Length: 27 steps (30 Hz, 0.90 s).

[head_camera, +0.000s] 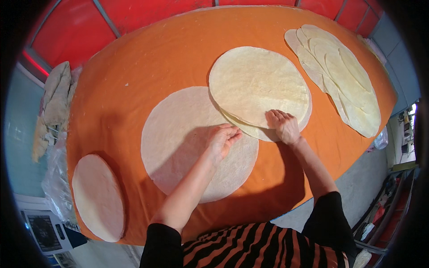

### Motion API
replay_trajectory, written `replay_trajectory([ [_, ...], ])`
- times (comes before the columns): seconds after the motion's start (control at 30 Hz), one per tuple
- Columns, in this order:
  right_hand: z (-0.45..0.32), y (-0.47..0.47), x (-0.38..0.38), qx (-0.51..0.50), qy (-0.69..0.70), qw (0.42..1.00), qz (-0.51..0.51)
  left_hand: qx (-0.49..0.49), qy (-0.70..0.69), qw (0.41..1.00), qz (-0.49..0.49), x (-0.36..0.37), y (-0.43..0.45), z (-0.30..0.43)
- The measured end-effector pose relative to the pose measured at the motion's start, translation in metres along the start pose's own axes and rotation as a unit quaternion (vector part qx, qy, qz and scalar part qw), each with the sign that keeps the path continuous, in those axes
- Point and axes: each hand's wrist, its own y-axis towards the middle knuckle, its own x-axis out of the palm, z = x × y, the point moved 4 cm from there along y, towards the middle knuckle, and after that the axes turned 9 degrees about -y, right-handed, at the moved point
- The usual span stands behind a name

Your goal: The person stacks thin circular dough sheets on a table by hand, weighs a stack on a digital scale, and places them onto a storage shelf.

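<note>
A large round sheet of thin flatbread [181, 117] lies flat before me on the orange cloth. Partly over its upper right edge rests a small pile of yellower round sheets [254, 80], their lower rims out of line. My right hand [285, 125] grips the near edge of the topmost sheet, fingers curled over it and the thumb hidden. Above the large pale round hovers my left hand [224, 137], its fingertips drawn together beside the pile's lower left rim. Whether those fingertips pinch a sheet's edge is unclear.
Several overlapping sheets [338, 80] lie at the far right. A thick round stack [99, 197] sits at the left edge of the orange cloth [150, 60]. Red panels [161, 15] border the far side. Plastic bags [57, 177] and a folded cloth [57, 93] are at the left.
</note>
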Motion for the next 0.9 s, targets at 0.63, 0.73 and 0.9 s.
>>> replay_trajectory([
  [0.63,0.001,-0.025,-0.025,-0.048,0.033,0.998,0.020,0.055,-0.037,0.991,-0.115,0.032,-0.018,0.001],
  [0.73,0.027,-0.004,-0.018,-0.039,0.020,0.998,-0.046,0.231,0.287,0.928,-0.055,-0.019,-0.027,0.015],
  [0.9,0.074,0.110,-0.110,-0.003,-0.119,0.993,0.021,0.467,0.469,0.689,0.294,-0.143,-0.131,0.090],
])
